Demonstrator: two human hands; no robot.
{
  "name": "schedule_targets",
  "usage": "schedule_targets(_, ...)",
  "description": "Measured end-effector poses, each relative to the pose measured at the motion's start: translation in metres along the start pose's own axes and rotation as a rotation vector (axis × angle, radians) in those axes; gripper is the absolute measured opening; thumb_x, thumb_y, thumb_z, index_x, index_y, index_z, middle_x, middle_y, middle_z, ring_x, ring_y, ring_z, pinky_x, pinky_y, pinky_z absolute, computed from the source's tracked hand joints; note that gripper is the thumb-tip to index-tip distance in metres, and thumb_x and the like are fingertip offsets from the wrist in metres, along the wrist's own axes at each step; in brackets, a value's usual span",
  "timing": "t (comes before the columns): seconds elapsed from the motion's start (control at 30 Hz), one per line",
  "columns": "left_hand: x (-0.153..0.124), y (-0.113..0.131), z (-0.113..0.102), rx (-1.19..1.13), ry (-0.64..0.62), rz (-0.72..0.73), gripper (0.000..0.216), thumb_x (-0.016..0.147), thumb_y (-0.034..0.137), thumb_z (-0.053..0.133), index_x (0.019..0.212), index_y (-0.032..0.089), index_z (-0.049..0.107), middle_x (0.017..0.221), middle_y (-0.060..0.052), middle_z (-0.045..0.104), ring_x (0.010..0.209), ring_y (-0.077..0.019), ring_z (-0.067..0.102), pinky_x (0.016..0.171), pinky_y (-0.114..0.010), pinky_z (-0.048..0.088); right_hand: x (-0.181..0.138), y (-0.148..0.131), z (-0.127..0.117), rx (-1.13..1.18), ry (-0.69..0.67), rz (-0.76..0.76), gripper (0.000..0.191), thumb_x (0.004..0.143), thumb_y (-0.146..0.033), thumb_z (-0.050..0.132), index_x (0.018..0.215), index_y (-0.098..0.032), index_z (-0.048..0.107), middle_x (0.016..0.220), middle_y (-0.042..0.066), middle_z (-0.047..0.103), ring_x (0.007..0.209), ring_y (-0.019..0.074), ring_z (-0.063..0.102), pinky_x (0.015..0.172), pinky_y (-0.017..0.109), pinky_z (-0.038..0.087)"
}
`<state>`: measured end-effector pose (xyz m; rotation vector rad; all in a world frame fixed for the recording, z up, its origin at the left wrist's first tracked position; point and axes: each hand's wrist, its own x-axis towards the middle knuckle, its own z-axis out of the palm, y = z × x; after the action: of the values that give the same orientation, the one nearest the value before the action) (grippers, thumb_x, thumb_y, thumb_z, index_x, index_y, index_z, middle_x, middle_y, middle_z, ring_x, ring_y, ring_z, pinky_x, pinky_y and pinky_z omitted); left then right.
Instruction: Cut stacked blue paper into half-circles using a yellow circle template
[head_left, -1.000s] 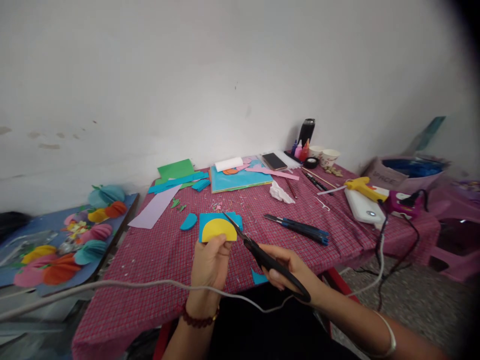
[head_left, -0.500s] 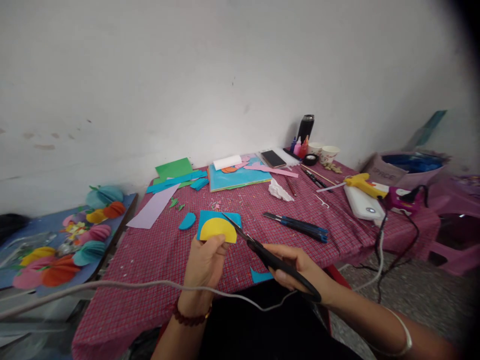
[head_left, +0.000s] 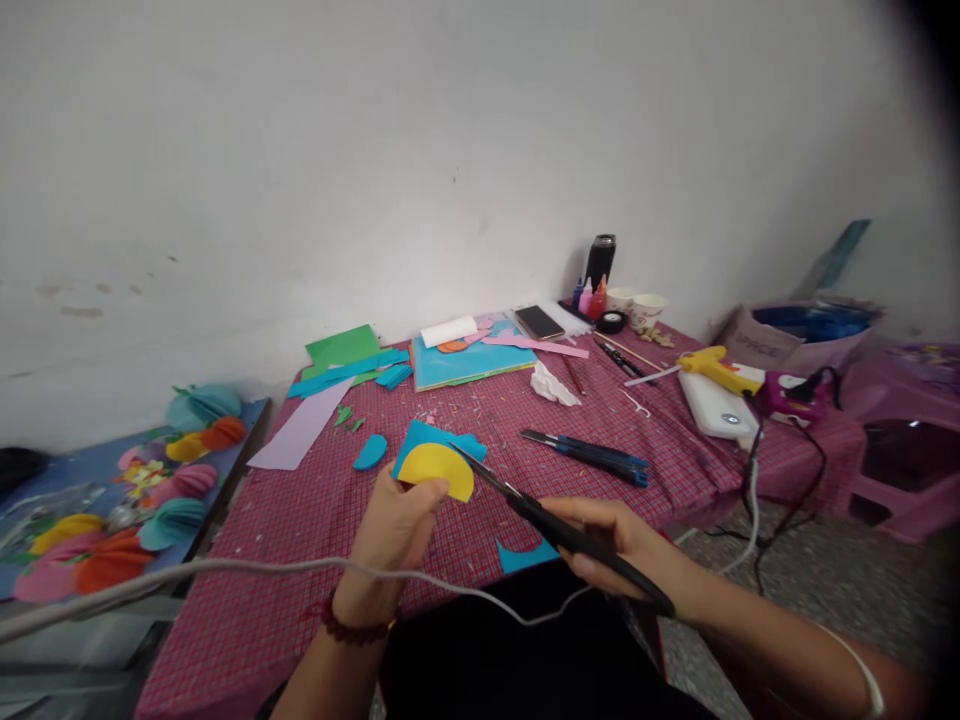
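My left hand [head_left: 394, 535] pinches a yellow half-round paper piece [head_left: 437, 469] laid on a blue paper sheet [head_left: 439, 441], holding both above the near part of the red checked table [head_left: 315, 500]. My right hand [head_left: 611, 548] grips black scissors [head_left: 547, 520], whose blades point up-left and meet the paper's right edge. A blue paper offcut [head_left: 525, 555] hangs just below the scissors near the table's front edge. A grey cable [head_left: 262, 570] runs across in front of my left wrist.
On the table lie a blue half-round cutout [head_left: 370, 452], a lilac sheet [head_left: 300, 430], green and blue sheets [head_left: 349, 350], blue-handled tools [head_left: 592, 452], a phone [head_left: 539, 322], cups [head_left: 649, 311], a yellow glue gun [head_left: 712, 368]. Paper flowers [head_left: 127, 500] fill a board at left. Pink stools [head_left: 907, 440] stand right.
The paper has turned a little in my left hand and the blue sheet now shows a cut, jagged right edge. My right hand and scissors have shifted slightly right and down.
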<state>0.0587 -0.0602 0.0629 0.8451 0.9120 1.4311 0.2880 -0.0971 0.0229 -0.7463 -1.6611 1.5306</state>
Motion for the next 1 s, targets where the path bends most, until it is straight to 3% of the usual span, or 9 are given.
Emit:
schedule_targets(0.2, 0.001, 0.004, 0.0, 0.062, -0.072, -0.032, 0.019, 0.047, 0.009, 0.071, 0.065, 0.014, 0.065, 0.061, 0.0, 0.064, 0.057, -0.0121, 0.057, 0.058, -0.024, 0.047, -0.007, 0.007, -0.007, 0.149, -0.089, 0.105, 0.056, 0.08, -0.041, 0.064, 0.13, -0.021, 0.05, 0.072, -0.001, 0.05, 0.05, 0.0039, 0.035, 0.043, 0.016, 0.027)
schedule_targets(0.4, 0.0, -0.005, 0.006, 0.073, -0.063, -0.076, 0.014, 0.049, 0.008, 0.068, 0.061, 0.014, 0.064, 0.059, 0.0, 0.063, 0.054, -0.012, 0.056, 0.058, -0.025, 0.047, -0.006, 0.012, -0.006, 0.218, -0.086, 0.09, 0.064, 0.074, -0.05, 0.067, 0.129, -0.022, 0.049, 0.083, 0.002, 0.049, 0.064, 0.0081, 0.043, 0.051, 0.019, 0.031)
schedule_targets(0.63, -0.005, -0.017, 0.008, 0.175, -0.033, -0.123, 0.014, 0.049, 0.009, 0.067, 0.063, 0.012, 0.064, 0.058, 0.0, 0.062, 0.054, -0.012, 0.055, 0.058, -0.025, 0.045, -0.003, 0.01, 0.001, 0.239, -0.087, 0.088, 0.066, 0.077, -0.052, 0.063, 0.131, -0.019, 0.045, 0.073, -0.002, 0.045, 0.058, 0.007, 0.038, 0.051, 0.02, 0.027)
schedule_targets(1.0, -0.009, -0.02, 0.011, 0.09, -0.112, -0.113, 0.014, 0.054, 0.007, 0.065, 0.066, 0.013, 0.064, 0.065, -0.001, 0.063, 0.06, -0.0132, 0.056, 0.065, -0.028, 0.046, -0.005, 0.009, 0.004, 0.218, 0.021, 0.034, 0.057, 0.077, -0.044, 0.066, 0.127, -0.02, 0.054, 0.073, -0.001, 0.046, 0.058, 0.0074, 0.033, 0.05, 0.019, 0.027)
